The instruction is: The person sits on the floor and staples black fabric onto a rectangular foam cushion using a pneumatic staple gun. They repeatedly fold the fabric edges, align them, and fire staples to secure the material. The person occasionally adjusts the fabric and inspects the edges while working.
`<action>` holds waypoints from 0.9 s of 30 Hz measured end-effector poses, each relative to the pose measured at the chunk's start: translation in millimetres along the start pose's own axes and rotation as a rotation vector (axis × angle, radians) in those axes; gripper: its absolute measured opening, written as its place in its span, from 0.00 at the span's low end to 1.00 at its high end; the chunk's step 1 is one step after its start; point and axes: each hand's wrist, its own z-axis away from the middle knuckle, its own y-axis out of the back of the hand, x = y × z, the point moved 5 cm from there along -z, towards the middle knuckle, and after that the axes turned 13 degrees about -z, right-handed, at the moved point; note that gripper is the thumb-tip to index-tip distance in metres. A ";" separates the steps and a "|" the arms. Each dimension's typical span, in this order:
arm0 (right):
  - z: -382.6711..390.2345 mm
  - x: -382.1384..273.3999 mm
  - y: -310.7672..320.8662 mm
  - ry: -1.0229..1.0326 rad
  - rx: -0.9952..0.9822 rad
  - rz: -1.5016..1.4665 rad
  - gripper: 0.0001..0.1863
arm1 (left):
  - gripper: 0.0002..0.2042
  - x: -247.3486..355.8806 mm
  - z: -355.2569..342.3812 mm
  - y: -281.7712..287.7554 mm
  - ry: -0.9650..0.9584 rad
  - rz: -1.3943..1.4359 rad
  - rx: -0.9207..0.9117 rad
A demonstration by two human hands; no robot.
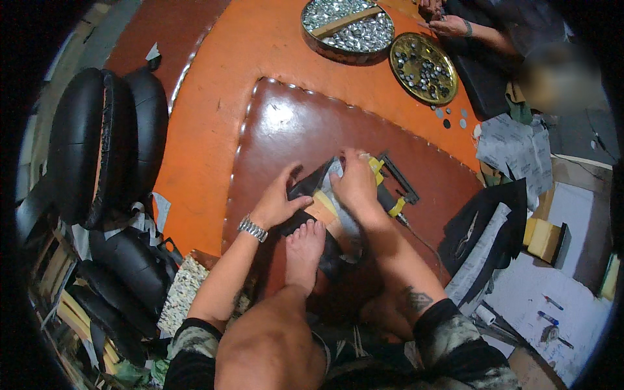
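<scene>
On the brown padded surface lies a piece of board [323, 212] with pale yellow foam along it, partly wrapped in a black cover [314, 184] with a grey backing [351, 235]. My right hand [354, 184] grips the cover's grey-backed far edge, fingers closed over it. On the left, my left hand [281, 199] curls round the black cover, its thumb toward the foam. My bare foot [305, 246] presses on the near end of the board. Just right of my right hand lies a yellow and black staple gun [392, 188] with a hose.
Black padded cushions [84, 149] stack at left. A round tin [348, 49] of shiny metal buttons and a brass tray [424, 68] of buttons stand at the far side. A co-worker's hand [450, 26] shows top right. Black fabric scraps [487, 224] and scissors [467, 234] lie right.
</scene>
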 end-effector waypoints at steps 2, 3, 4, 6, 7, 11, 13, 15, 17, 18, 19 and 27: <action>18.9 0.8 -1.8 -0.164 -0.102 -0.265 0.18 | 0.25 -9.4 0.6 -5.2 0.104 0.006 -0.065; 34.1 1.4 -7.6 -0.288 -0.221 -0.372 0.20 | 0.24 -14.6 1.3 -6.1 0.145 0.008 -0.099; 50.5 -2.7 -13.5 -0.332 -0.310 -0.504 0.22 | 0.23 -18.4 2.1 -5.0 0.164 0.070 -0.083; 78.6 -17.1 -24.8 -0.272 -0.224 -0.429 0.22 | 0.20 -28.2 4.3 -2.9 0.263 0.189 -0.051; 86.3 -17.7 -32.7 -0.276 -0.212 -0.385 0.22 | 0.16 -30.5 8.2 -2.3 0.287 0.184 -0.044; 87.3 -14.3 -54.4 -0.015 -0.159 -0.300 0.21 | 0.13 -29.1 17.4 -4.4 0.352 0.134 0.018; 81.5 -3.4 -64.9 -0.097 -0.167 -0.353 0.21 | 0.12 -26.5 20.4 -5.3 0.374 0.121 0.055; 82.3 -1.0 -68.8 -0.079 -0.209 -0.356 0.20 | 0.13 -19.0 20.9 -3.0 0.266 0.062 0.136; 81.7 -4.0 -68.0 -0.030 -0.181 -0.343 0.19 | 0.13 -19.1 21.1 -3.6 0.245 0.090 0.134; 81.5 -6.0 -65.9 -0.007 -0.147 -0.329 0.18 | 0.13 -20.0 20.7 -4.0 0.234 0.107 0.128; 82.1 -7.6 -65.4 -0.015 -0.149 -0.295 0.17 | 0.14 -21.9 21.1 -4.8 0.236 0.117 0.112; 76.9 -7.4 -65.4 -0.081 -0.399 -0.224 0.16 | 0.15 -21.1 19.0 -9.6 0.144 0.076 0.145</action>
